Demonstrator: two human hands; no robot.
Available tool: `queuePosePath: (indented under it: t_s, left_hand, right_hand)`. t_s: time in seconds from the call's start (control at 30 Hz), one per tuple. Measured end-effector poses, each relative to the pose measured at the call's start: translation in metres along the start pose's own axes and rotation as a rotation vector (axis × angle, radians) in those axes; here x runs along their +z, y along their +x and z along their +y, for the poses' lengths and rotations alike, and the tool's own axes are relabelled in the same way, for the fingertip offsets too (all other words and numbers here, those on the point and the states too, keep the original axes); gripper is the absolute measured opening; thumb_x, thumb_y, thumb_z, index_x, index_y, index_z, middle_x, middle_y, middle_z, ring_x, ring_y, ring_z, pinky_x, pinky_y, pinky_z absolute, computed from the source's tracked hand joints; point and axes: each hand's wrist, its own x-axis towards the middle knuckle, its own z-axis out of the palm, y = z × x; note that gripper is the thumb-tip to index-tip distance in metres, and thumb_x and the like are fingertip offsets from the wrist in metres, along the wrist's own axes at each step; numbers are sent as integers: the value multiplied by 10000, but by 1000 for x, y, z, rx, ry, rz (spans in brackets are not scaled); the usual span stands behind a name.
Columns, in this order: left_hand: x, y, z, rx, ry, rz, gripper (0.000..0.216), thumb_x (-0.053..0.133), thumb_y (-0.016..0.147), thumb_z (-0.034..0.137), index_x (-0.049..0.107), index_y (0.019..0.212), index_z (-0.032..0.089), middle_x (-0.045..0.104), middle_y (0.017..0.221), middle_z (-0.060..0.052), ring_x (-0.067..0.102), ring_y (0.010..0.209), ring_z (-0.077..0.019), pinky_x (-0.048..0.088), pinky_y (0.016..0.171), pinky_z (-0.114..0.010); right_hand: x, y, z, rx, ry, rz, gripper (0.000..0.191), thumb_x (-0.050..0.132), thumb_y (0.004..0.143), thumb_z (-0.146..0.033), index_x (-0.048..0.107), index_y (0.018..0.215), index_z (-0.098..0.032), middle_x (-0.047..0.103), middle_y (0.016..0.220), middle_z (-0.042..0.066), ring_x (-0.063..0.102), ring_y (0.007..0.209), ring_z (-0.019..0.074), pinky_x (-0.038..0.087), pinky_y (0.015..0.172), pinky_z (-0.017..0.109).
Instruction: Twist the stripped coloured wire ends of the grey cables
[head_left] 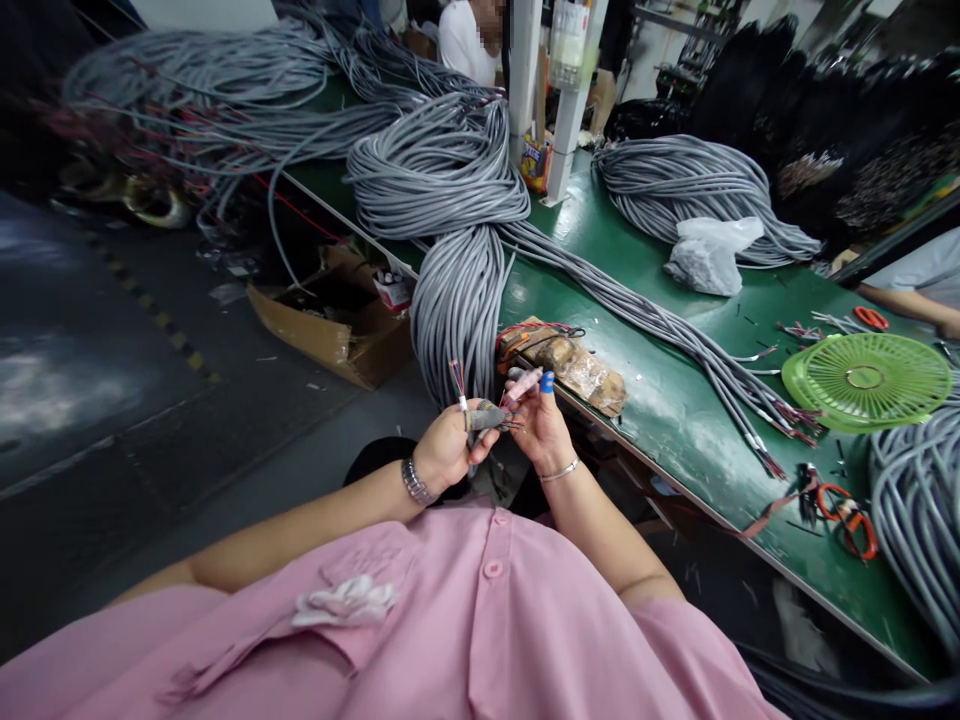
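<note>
My left hand [448, 445], its thumb wrapped in grey, closes around the end of a grey cable. A bundle of thin coloured wires [457, 380] with a white band sticks up beside that thumb. Close by on the right, my right hand [541, 432] has its fingers bent around thin reddish wires [511, 420]. One of its digits wears a blue tip cover, another a pale pinkish wrap. Just beyond both hands, a large coil of grey cable [459, 305] hangs over the table edge. My fingers partly hide the exact grip on the wires.
A taped wooden block [577, 365] lies at the green table's [637, 400] near edge. Cable ends, orange-handled scissors [847, 515] and a green fan [866, 380] are to the right. A cardboard box [330, 320] stands on the floor at left. Another person's arm [911, 305] shows far right.
</note>
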Motion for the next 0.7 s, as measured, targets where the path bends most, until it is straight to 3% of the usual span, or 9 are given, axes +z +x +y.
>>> queuePosePath:
  t_s: [0.13,0.37,0.57,0.7]
  left_hand:
    - [-2,-7,-2,30,46,11,224,692,697,323,544,681,156,539,443,30,377,282,-57,209,286,-169]
    - [5,-19,-2,134,53,68,250,715,710,339,542,707,160,575,498,27,413,317,-53,245,306,-164]
    - [12,-16,-7,172,53,94,238,701,731,326,531,696,163,585,517,28,425,329,-53,255,314,-165]
    - [15,-13,-10,181,52,90,210,678,743,308,534,697,163,597,527,24,432,333,-54,275,323,-166]
  right_hand:
    - [-1,-6,-6,43,-41,-30,555,420,856,-679,655,928,-182,668,788,30,554,599,117,477,570,244]
    - [0,-8,-7,-40,-129,-43,319,578,868,-468,674,962,-179,670,841,21,544,619,93,470,574,211]
    - [-3,-2,0,-142,-188,-12,469,516,857,-595,679,967,-170,669,857,49,523,609,107,461,545,222]
    - [1,1,1,-81,-164,-31,470,533,831,-626,670,943,-190,672,867,44,510,595,112,461,544,236]
